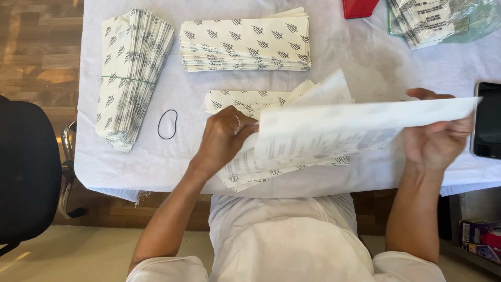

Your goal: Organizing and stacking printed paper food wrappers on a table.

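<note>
Head view: the left hand is curled, fingers pinching one end of a paper bag — the right hand grips its other end. The bag is raised, blurred, just above the loose pile — a rubber band lies left of it.

The paper bag you're lifting is smeared by motion, so its print can't be made out, and it hides most of the loose pile of bags beneath it and your right hand's fingers. Your left hand's fingertips vanish under its edge. The red object and the plastic-wrapped bundle are cut by the top edge, the dark phone by the right one.
</note>
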